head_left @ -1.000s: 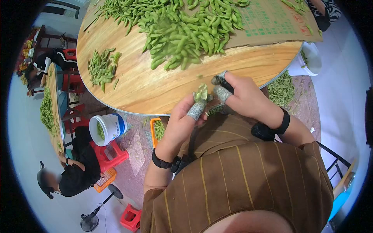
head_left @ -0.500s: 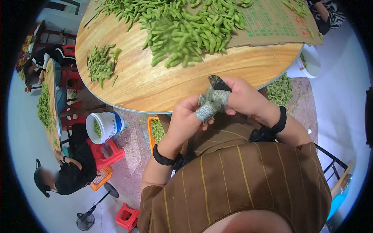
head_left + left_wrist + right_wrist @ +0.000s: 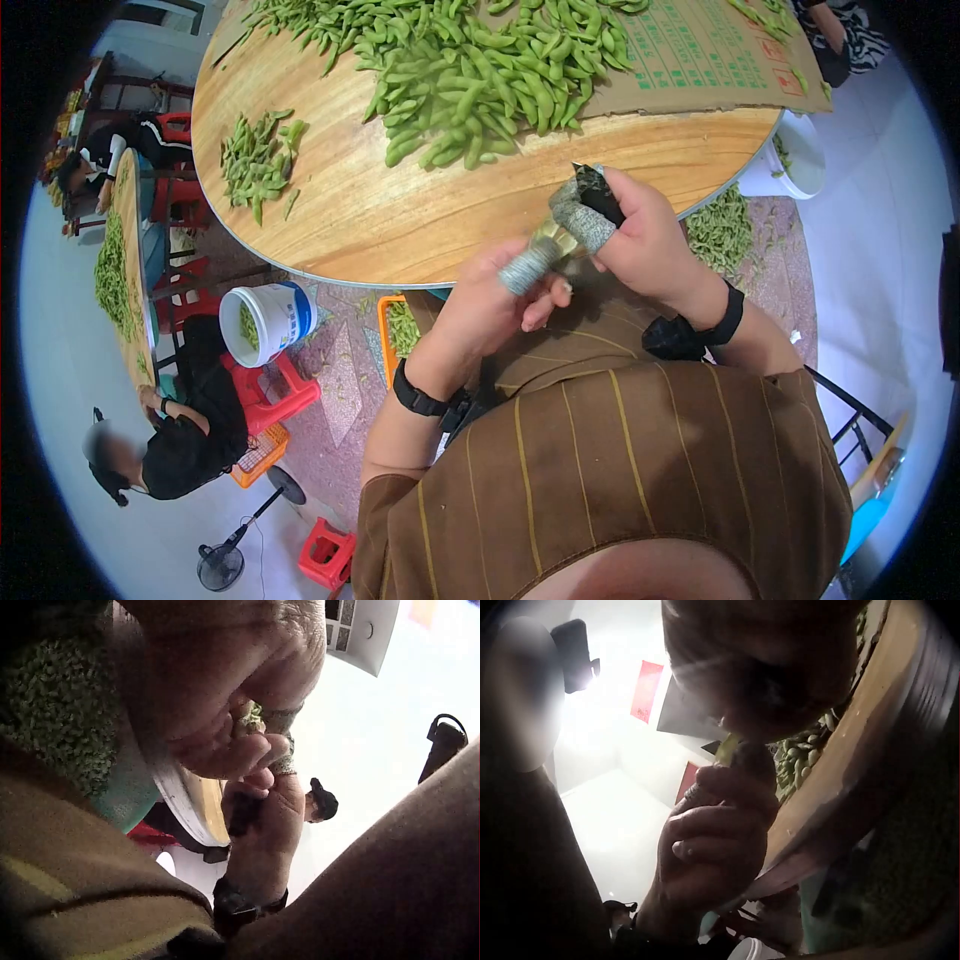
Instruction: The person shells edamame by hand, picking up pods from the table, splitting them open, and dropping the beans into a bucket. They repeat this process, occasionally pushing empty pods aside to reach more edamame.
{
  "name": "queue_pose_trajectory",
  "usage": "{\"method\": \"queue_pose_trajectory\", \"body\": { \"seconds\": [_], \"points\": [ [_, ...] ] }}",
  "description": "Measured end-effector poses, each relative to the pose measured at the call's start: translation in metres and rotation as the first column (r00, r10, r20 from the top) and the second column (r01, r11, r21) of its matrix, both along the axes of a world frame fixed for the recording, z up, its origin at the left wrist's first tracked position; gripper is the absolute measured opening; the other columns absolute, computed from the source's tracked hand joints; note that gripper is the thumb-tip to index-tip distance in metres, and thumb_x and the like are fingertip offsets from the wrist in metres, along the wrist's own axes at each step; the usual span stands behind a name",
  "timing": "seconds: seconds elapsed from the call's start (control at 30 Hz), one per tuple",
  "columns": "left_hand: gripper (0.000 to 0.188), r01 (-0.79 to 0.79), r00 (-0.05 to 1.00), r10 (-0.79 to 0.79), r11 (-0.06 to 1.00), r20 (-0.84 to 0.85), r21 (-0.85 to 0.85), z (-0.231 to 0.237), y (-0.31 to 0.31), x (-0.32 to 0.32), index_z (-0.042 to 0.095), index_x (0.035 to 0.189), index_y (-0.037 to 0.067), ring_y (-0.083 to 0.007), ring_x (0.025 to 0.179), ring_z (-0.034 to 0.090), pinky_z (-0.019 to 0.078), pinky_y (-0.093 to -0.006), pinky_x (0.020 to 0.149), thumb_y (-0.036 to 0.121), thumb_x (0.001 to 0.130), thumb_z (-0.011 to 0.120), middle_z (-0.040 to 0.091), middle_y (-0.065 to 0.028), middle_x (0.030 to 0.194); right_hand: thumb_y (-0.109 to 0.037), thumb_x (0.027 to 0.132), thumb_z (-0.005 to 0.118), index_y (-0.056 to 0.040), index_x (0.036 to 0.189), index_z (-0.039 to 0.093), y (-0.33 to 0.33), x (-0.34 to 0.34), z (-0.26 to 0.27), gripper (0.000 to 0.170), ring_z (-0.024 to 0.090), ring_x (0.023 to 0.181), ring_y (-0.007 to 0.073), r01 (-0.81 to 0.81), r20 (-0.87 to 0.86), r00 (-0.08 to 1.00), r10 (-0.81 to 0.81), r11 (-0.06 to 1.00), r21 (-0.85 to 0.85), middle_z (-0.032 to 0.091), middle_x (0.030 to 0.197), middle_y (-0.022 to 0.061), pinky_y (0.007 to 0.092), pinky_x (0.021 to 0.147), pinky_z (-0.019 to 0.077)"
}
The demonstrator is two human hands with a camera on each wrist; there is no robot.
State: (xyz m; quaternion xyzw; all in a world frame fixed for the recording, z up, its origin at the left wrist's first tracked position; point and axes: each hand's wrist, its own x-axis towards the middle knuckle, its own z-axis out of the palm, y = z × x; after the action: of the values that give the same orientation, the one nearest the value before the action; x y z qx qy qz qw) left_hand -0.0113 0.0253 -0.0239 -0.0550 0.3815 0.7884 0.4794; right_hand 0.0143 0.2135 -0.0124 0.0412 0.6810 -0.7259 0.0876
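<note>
In the head view my left hand (image 3: 490, 298) pinches a pale green pod (image 3: 560, 238) between thumb and forefinger, with grey tape around its thumb. My right hand (image 3: 650, 235), its thumb and fingertip also wrapped in grey tape, curls round a dark, pointed object (image 3: 600, 197) that looks like a blade. The taped fingertips of both hands meet at the pod, over the table's near edge. The left wrist view shows green pod material (image 3: 253, 718) among the left hand's (image 3: 240, 742) curled fingers. A big pile of green pods (image 3: 480, 90) covers the table's far part.
A small pod pile (image 3: 258, 165) lies at the table's left. Printed cardboard (image 3: 700, 60) is at the far right. A white bucket (image 3: 265, 325) stands left of the table, another (image 3: 800, 165) to the right. An orange crate (image 3: 388, 345) is below the edge. Other people sit left.
The hands came together from apart, then shifted slightly, the right hand moving up and right. The dark object's tip has turned, and the pod shows again between the fingertips.
</note>
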Motion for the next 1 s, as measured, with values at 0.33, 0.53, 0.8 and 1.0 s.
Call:
{"method": "queue_pose_trajectory", "body": {
  "seconds": [0.33, 0.53, 0.8, 1.0],
  "points": [
    [0.006, -0.066, 0.617, -0.405, 0.827, -0.674, -0.558, 0.006, -0.01, 0.005, 0.06, 0.083, 0.002, -0.0158, 0.062, 0.059, 0.0456, -0.0314, 0.056, 0.008, 0.084, 0.059, 0.06, -0.0065, 0.069, -0.018, 0.087, 0.064, -0.0019, 0.092, 0.06, 0.011, -0.003, 0.001, 0.017, 0.049, 0.054, 0.0044, -0.285, 0.204, 0.938, 0.278, 0.959, 0.001, 0.056, 0.066, 0.0003, 0.0222, 0.046, 0.0402],
    [0.008, -0.134, 0.142, -0.398, 0.899, -0.906, -0.416, 0.006, -0.012, -0.001, 0.06, 0.083, 0.001, -0.0302, 0.061, 0.057, 0.0451, -0.0339, 0.059, 0.009, 0.083, 0.06, 0.056, -0.0169, 0.068, -0.017, 0.089, 0.063, -0.0072, 0.086, 0.06, 0.009, -0.005, -0.01, 0.011, 0.04, 0.045, 0.0036, -0.051, 0.452, 0.77, 0.451, 0.749, -0.66, 0.048, 0.06, -0.0037, 0.0201, 0.039, 0.0311],
    [0.019, -0.194, 0.905, -0.05, 0.837, -0.423, -0.512, 0.013, -0.016, 0.002, 0.06, 0.087, 0.001, -0.0079, 0.059, 0.052, 0.0423, -0.0246, 0.053, 0.016, 0.095, 0.052, 0.055, 0.0022, 0.063, -0.016, 0.082, 0.066, -0.0016, 0.088, 0.059, -0.005, 0.002, -0.004, 0.017, 0.058, 0.061, 0.0221, 0.165, -0.318, 0.947, -0.032, 0.9, 0.403, 0.06, 0.073, 0.0118, 0.0345, 0.055, 0.0461],
    [0.017, -0.287, 0.769, 0.013, 0.9, -0.639, -0.327, -0.007, 0.0, 0.012, 0.055, 0.092, 0.003, -0.0079, 0.06, 0.049, 0.0409, -0.0237, 0.054, 0.017, 0.097, 0.048, 0.053, 0.0004, 0.067, -0.013, 0.083, 0.064, -0.0014, 0.089, 0.059, -0.024, 0.007, -0.002, 0.014, 0.058, 0.058, 0.0205, 0.058, -0.211, 0.977, -0.013, 0.977, 0.207, 0.059, 0.071, 0.0079, 0.0311, 0.053, 0.0457]
  ]
}}
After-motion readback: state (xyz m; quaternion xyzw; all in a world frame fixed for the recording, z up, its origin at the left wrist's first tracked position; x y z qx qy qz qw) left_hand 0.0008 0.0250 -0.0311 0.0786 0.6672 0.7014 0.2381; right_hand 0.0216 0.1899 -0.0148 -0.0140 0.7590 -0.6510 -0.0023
